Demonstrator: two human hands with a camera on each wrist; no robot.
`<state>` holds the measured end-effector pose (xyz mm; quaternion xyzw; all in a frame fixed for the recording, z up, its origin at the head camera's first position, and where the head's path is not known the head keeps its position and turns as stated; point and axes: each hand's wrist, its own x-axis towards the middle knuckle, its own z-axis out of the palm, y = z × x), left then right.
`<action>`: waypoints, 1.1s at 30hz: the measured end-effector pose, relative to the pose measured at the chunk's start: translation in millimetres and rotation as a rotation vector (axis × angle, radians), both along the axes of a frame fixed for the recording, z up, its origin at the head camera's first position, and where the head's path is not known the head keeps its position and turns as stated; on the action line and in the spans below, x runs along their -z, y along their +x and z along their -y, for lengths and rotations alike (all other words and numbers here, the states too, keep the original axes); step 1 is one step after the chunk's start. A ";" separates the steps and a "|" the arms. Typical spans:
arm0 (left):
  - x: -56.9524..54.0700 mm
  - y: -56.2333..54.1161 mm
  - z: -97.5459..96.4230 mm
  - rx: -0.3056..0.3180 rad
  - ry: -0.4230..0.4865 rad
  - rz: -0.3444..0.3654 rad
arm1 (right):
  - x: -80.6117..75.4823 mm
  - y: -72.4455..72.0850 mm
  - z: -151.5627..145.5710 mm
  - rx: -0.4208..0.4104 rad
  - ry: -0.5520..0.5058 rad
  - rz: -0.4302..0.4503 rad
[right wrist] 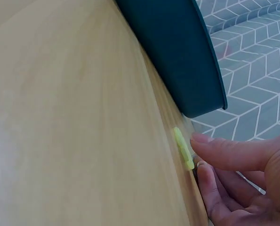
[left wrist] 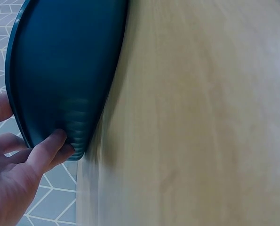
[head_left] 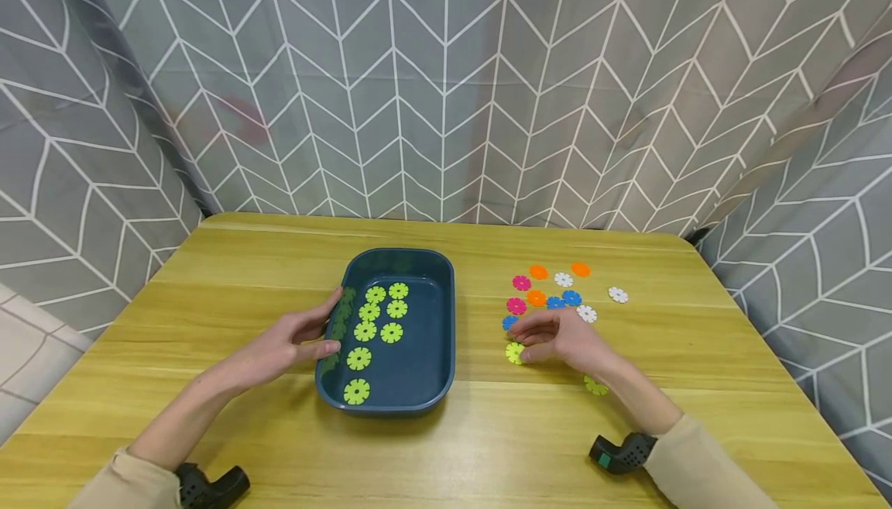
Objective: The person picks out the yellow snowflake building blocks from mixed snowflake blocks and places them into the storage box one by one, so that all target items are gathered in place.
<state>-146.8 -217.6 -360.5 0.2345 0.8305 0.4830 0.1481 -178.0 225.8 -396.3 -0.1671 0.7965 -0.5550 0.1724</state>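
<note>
My left hand (head_left: 296, 338) holds the left rim of a dark blue-green plastic basin (head_left: 432, 397). In the left wrist view, its fingers (left wrist: 48, 148) press on the basin's outer wall. Inside the basin, several yellow-green notched plastic discs (head_left: 358, 359) lie in two rough columns on the left side. To the right of the basin, my right hand (head_left: 567, 342) pinches the edge of another yellow-green notched disc (head_left: 513, 352); the right wrist view shows this disc (right wrist: 183, 148) edge-on at the thumb and fingertips. One more yellow-green disc (head_left: 595, 385) lies partly hidden under the right forearm.
Beyond the right hand lie loose notched discs: orange (head_left: 539, 272), pink (head_left: 521, 283), white (head_left: 618, 294) and blue (head_left: 571, 297). All rest on a wood-grain table (head_left: 244, 261). A grey patterned curtain (head_left: 432, 91) hangs behind and at both sides.
</note>
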 end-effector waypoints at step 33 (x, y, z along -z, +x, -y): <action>2.0 -0.5 0.0 0.018 0.039 0.010 | 4.3 4.9 6.4 -0.031 0.080 -0.154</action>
